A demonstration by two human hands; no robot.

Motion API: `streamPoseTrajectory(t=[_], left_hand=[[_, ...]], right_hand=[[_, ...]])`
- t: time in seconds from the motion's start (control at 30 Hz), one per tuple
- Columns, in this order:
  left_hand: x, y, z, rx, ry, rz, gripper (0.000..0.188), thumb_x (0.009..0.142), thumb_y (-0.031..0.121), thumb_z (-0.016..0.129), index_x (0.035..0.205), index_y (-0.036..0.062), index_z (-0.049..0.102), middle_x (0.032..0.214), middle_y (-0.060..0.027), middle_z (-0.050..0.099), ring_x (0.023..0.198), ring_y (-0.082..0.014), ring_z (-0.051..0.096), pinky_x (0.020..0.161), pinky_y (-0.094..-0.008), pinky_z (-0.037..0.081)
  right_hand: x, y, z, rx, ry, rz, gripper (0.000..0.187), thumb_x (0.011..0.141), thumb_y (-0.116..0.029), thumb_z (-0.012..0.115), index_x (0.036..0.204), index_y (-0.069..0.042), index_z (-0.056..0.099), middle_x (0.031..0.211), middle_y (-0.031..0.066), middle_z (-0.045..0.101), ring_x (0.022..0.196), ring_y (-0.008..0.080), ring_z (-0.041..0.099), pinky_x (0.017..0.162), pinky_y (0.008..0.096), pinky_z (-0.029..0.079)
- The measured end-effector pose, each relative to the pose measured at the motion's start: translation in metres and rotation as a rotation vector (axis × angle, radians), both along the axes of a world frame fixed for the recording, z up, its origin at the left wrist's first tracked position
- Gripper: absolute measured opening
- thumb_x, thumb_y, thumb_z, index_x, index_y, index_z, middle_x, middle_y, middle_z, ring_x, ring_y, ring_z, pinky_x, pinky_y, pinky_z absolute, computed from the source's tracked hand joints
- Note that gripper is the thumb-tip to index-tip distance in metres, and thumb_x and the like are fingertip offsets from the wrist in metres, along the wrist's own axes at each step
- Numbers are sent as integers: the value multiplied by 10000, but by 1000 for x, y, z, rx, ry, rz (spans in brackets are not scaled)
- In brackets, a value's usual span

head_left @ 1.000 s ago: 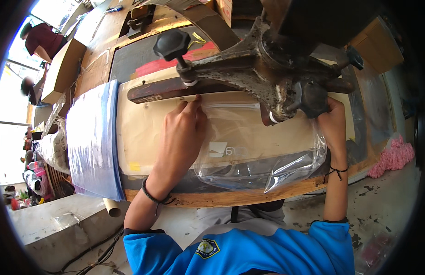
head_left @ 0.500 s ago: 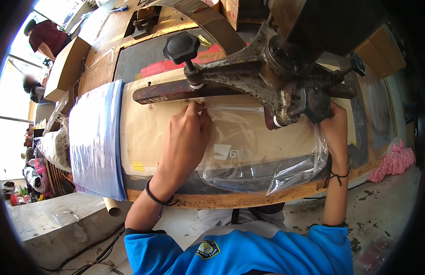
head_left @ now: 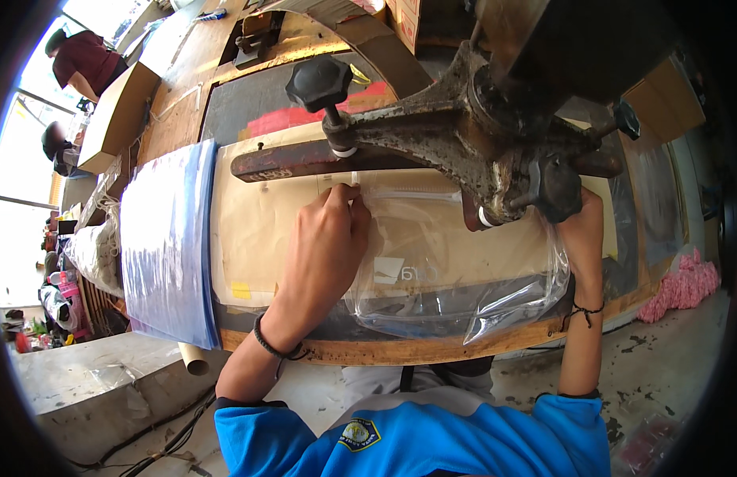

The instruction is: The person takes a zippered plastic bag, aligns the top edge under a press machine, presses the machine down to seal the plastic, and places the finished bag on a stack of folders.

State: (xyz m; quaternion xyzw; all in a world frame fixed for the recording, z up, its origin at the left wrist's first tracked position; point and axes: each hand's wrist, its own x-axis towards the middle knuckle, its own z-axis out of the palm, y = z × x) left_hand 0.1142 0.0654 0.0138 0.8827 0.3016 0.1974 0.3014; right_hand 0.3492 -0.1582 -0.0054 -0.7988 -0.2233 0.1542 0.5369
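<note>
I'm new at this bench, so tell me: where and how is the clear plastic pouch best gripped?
Probably pinch the clear plastic pouch by its near edge, coming low from the person's side. It lies nearly flat, so an edge should pinch easier than its face, and the metal press overhangs only its far part.

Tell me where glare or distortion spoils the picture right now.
Head view: glare whitens the plastic sheets and streaks the bag; windows at left are blown out. Head view: the table edge bows, and the picture's rim goes black.
</note>
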Motion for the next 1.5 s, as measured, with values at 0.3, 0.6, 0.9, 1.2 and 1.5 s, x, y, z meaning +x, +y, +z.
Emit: streamPoseTrajectory(t=[0.3, 0.6, 0.9, 1.2, 1.5], left_hand=[[0, -2, 2, -36, 11, 1, 162, 878, 28, 579, 979, -85, 637, 886, -300, 664, 740, -454, 650, 679, -482, 527], [0, -2, 4, -46, 8, 14, 178, 889, 34, 575, 1004, -90, 630, 871, -302, 662, 745, -452, 654, 678, -486, 524], [3, -1, -6, 101, -20, 2, 279, 879, 30, 613, 1134, -72, 661, 763, -238, 652, 612, -301, 641, 602, -385, 508], [4, -4, 2, 57, 54, 25, 221, 891, 39, 602, 1067, -81, 661, 768, -250, 659, 615, -332, 661, 597, -416, 514], [2, -2, -1, 21, 24, 12, 210, 911, 56, 587, 1039, -97, 652, 793, -274, 660, 660, -376, 668, 621, -436, 518]], right_hand=[[-1, 1, 2, -17, -25, -6, 130, 883, -96, 710, 888, 34, 706, 722, 8, 661, 643, 41, 559, 593, 215, 427], [2, 1, -2, -9, 11, -7, 118, 878, -85, 708, 890, 32, 710, 706, 2, 653, 635, 35, 548, 592, 209, 421], [6, -6, -2, -47, -62, 19, 138, 859, -94, 721, 906, 35, 712, 752, 26, 681, 673, 64, 588, 622, 230, 458], [6, -4, 4, -36, 60, 24, 191, 844, -132, 755, 933, 35, 728, 781, 46, 704, 693, 73, 613, 636, 238, 481], [3, -4, 7, -82, 18, 8, 190, 850, -129, 749, 948, 33, 732, 776, 41, 699, 680, 64, 606, 630, 229, 478]])
